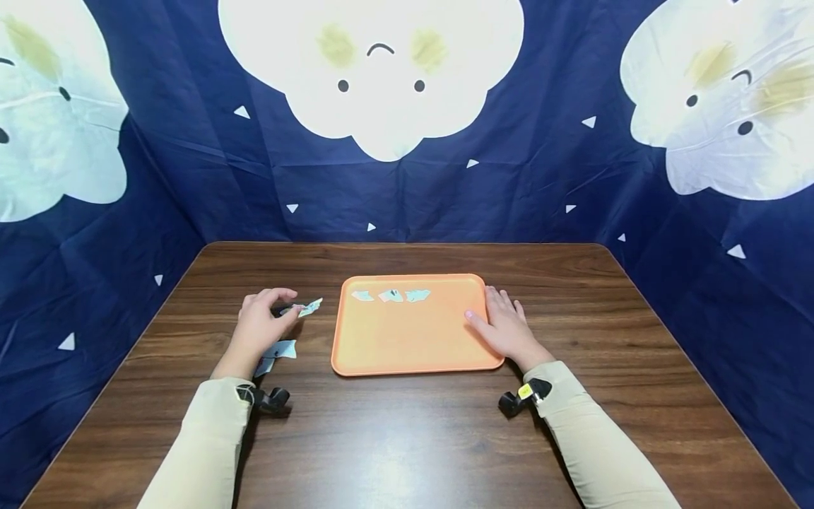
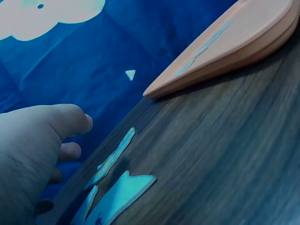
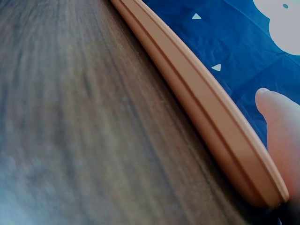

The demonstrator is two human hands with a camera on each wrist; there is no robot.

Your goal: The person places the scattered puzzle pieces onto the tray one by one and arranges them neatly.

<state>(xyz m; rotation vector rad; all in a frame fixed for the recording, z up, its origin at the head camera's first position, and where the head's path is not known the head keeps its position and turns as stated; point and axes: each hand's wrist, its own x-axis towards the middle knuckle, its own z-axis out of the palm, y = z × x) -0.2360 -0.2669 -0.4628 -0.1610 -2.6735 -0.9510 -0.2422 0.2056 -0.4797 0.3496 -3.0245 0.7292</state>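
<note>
My left hand (image 1: 259,319) is over the left part of the table, thumb and fingers apart and loosely bent. Near its fingertips lies a flat, light-blue printed piece (image 1: 311,307) with jagged edges, like a puzzle piece. In the left wrist view a gap shows between the thumb and this piece (image 2: 112,157). More such pieces (image 1: 282,349) lie by the wrist, partly hidden in the head view. My right hand (image 1: 506,326) rests at the right edge of an orange tray (image 1: 413,339), thumb over the rim, other fingers stretched along the outside.
Three similar small pieces (image 1: 391,295) lie in a row along the tray's far side. The brown wooden table (image 1: 394,431) ends at a dark blue curtain (image 1: 407,198) with white cloud prints, which hangs behind and at both sides.
</note>
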